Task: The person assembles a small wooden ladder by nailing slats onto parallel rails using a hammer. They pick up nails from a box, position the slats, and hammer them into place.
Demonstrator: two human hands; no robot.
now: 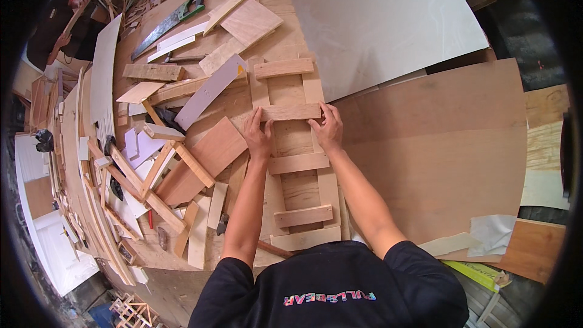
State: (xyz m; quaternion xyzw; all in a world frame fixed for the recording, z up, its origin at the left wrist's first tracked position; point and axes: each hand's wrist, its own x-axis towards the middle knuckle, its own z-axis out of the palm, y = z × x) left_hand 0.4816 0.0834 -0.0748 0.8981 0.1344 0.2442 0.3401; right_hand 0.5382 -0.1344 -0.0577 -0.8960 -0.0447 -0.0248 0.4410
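Seemingly aligning, the left hand (258, 136) and right hand (328, 127) pinch opposite ends of a slat (291, 112) across the ladder-like frame (328, 189) by the table's near edge; the next move probably needs squareness.

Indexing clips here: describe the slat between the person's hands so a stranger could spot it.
On the big wooden table, find the ladder-like frame right of the scrap wood. The slat is second from its far end. Unlike its neighbours, it has the left hand and right hand at its ends.
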